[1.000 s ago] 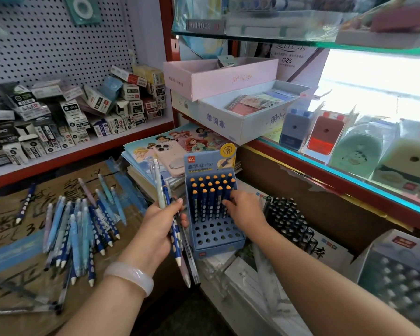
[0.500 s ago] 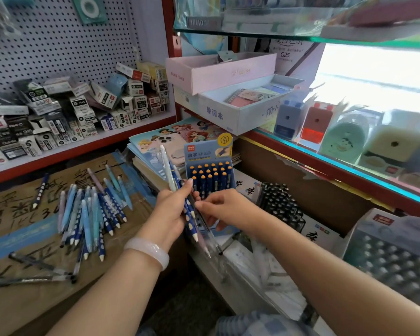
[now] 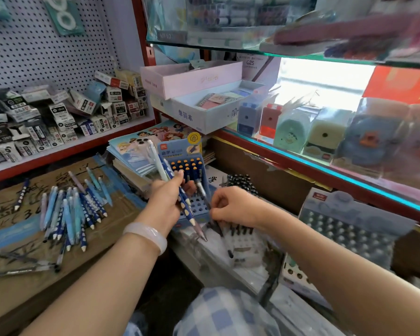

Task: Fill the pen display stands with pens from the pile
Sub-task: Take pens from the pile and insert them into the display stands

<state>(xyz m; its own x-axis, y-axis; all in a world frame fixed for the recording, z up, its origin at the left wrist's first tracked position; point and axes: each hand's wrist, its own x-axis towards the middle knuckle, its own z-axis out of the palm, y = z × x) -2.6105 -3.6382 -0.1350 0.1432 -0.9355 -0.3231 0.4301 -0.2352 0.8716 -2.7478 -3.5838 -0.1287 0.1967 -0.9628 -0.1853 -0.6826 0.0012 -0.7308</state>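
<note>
Just in front of the blue stand (image 3: 190,209), the left hand (image 3: 166,202) gripped a bundle of pens (image 3: 180,195), tips slanting down-right toward the right hand (image 3: 233,206), which pinched one pen beside the stand's empty holes.

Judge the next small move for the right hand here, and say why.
Probably lift the pen pinched by the right hand into an empty hole of the blue stand: its back rows are filled, front holes open, and the left hand holds the bundle beside it.
</note>
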